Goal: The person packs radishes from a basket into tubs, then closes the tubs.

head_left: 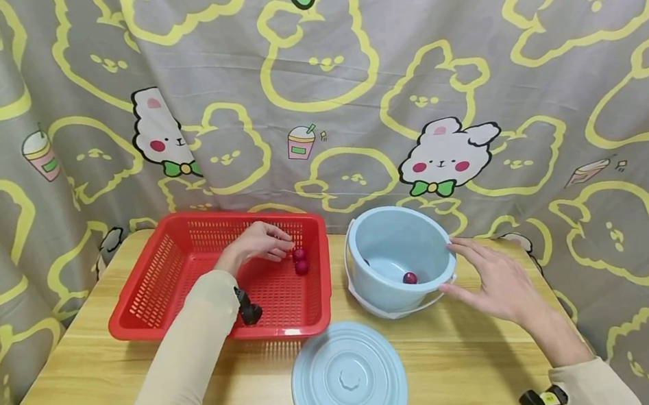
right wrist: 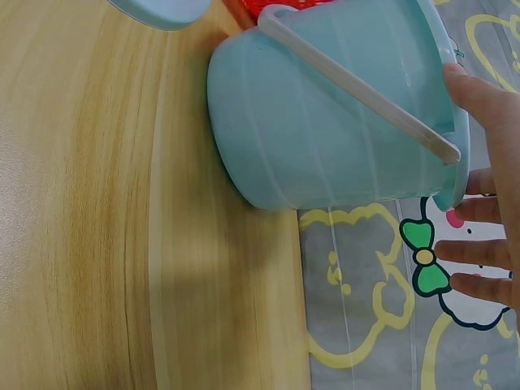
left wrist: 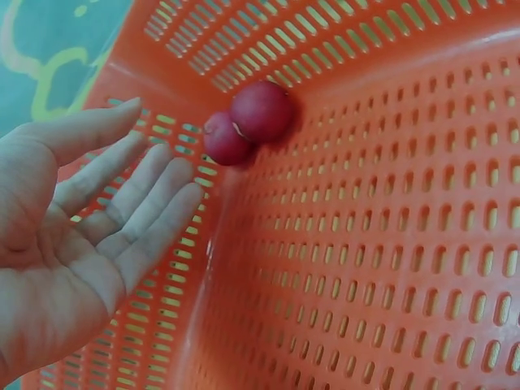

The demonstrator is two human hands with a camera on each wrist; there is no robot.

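Observation:
Two small round red radishes [left wrist: 262,114] lie together in a corner of the red slotted plastic basket [head_left: 276,299]. My left hand [head_left: 258,243] hovers inside the basket just beside them, fingers extended and apart from the radishes; in the left wrist view its palm holds nothing. To the right stands a light blue bucket [head_left: 384,294] with another red radish [head_left: 410,278] at its bottom. With spread fingers, my right hand [head_left: 500,281] touches the bucket's right rim. In the right wrist view the thumb lies at the rim near the white handle [right wrist: 357,85].
A round light blue lid [head_left: 349,380] lies flat on the wooden table [head_left: 252,399], in front of the basket and bucket. Behind the table hangs a grey curtain [head_left: 231,70] with cartoon prints. Each wrist carries a small black camera [head_left: 248,308].

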